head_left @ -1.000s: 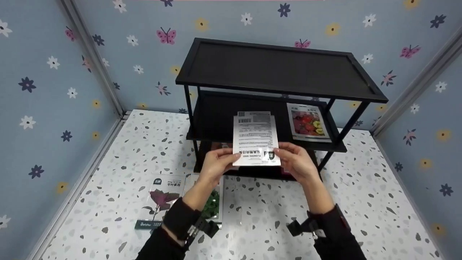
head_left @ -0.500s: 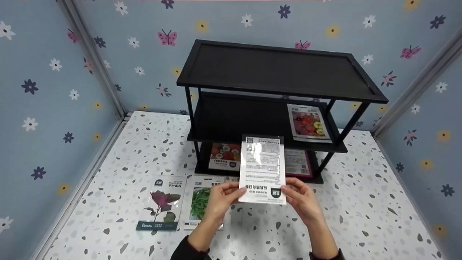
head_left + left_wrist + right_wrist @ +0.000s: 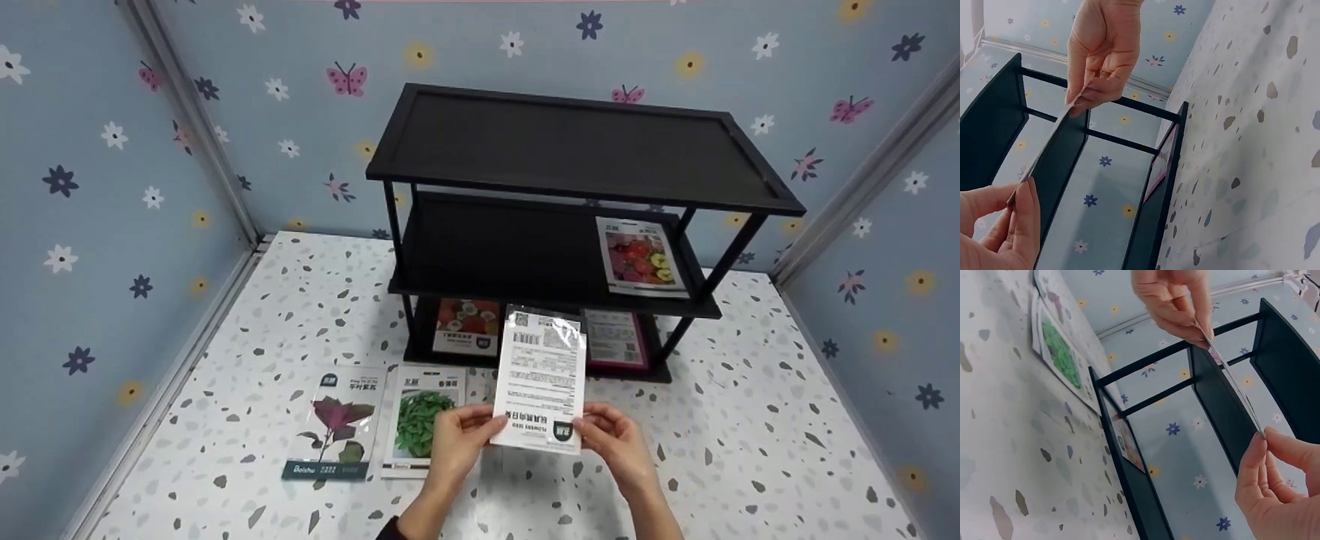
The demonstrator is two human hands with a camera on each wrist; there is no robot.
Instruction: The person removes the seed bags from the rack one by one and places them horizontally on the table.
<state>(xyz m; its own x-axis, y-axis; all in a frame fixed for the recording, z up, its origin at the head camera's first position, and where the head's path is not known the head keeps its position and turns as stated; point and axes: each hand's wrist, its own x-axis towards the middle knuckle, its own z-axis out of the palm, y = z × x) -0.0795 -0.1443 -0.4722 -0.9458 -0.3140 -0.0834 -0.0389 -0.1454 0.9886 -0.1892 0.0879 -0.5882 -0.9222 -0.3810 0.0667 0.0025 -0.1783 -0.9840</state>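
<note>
Rectangular white plastic seed packet (image 3: 541, 382), flat, lies lower centre of the head frame, in front of the black three-tier shelf unit (image 3: 585, 146); wrist views show it edge-on, raised between my hands. Grip: my left hand (image 3: 457, 444) pinches its left edge near the bottom corner, thumb on the printed face; my right hand (image 3: 619, 444) pinches the right edge likewise. Handling, as judged: very light, thin, flexible rather than stiff, film probably a little slippery, likelier to crease than break. Best hold: opposite side edges, low down, light pressure, leaving the far end free; squeezing inward would likely bow it. Appearance: dense rows of small dark text, barcode and square code towards the upper end, dark green badge at lower right, lettering apparently upside down from my side; glare on the transparent strip along the top. How full it is, I cannot tell.
</note>
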